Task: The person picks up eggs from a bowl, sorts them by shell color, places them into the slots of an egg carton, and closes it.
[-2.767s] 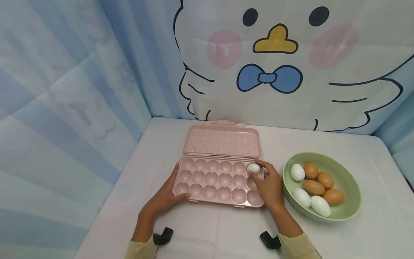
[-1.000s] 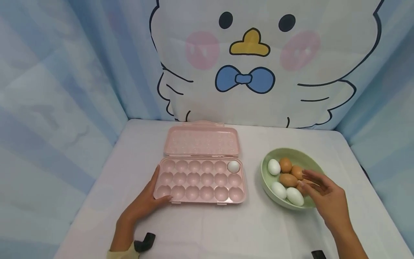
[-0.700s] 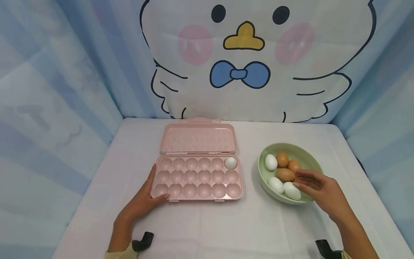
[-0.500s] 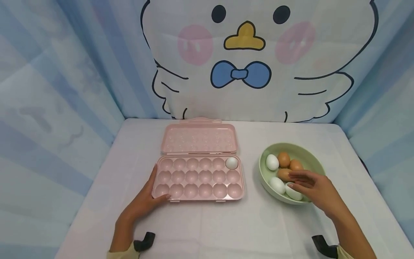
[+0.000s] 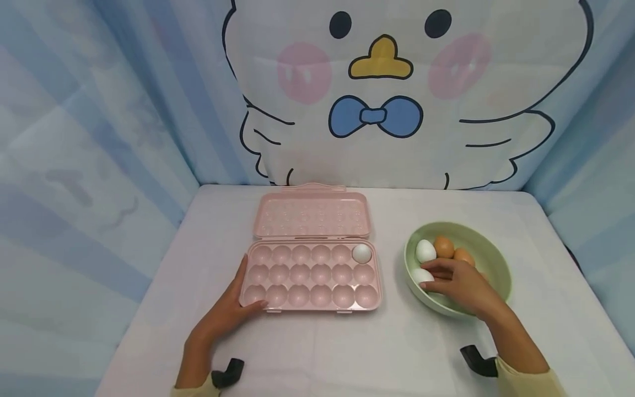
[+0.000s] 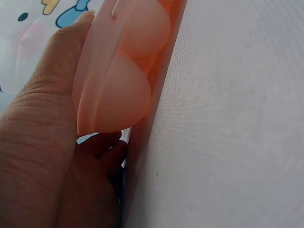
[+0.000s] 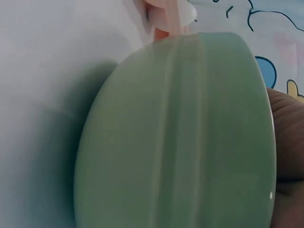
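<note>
A pink egg box (image 5: 310,275) lies with its lid folded back, one white egg (image 5: 361,253) in the far right cup. My left hand (image 5: 225,309) grips the box's left end, thumb at the near edge; in the left wrist view its thumb lies along the rim and the other fingers reach below. Over the green bowl (image 5: 491,264), my right hand (image 5: 458,284) has thumb and fingers around a white egg (image 5: 422,276) at the bowl's left side. That hand covers several other eggs. In the right wrist view the bowl's wall hides most of the hand.
Inside the bowl another white egg (image 5: 425,251) and two brown eggs (image 5: 444,247) show beyond the right hand. A white cloth (image 5: 347,353) covers the table, and a printed curtain (image 5: 377,160) hangs behind it. Black wrist mounts (image 5: 228,373) stick out near both sleeves.
My right hand has left the egg in the box's far right cup, gone over to the bowl, then moved left across it onto a white egg. The left hand stays on the box.
</note>
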Action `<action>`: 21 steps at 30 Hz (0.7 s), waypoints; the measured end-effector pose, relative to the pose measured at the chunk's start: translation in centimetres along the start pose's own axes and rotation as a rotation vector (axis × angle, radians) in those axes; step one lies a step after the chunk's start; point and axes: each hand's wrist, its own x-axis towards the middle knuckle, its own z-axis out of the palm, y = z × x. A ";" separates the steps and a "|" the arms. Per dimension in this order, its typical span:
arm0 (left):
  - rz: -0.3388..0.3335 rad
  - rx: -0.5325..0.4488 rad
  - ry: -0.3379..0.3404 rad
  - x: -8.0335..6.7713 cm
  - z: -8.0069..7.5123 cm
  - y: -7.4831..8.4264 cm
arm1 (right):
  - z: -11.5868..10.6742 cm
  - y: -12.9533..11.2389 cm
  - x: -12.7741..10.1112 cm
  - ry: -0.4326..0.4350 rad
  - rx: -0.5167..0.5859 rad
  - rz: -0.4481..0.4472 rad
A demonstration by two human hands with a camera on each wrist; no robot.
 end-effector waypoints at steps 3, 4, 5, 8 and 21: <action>0.001 -0.004 0.003 0.0 0.1 0.0 | 0.3 -0.2 0.5 -0.007 -0.009 0.000; 0.003 -0.005 0.005 0.0 0.1 -0.1 | 0.3 -0.2 0.6 -0.012 -0.010 -0.001; 0.007 -0.006 0.006 0.0 0.1 -0.1 | 0.4 -0.2 0.8 -0.019 -0.011 -0.001; 0.023 -0.011 0.007 0.1 0.1 0.0 | 0.5 -0.2 1.0 -0.035 -0.027 -0.021; 0.020 -0.024 0.010 0.0 0.1 -0.1 | 1.5 -0.6 1.3 0.092 0.019 -0.110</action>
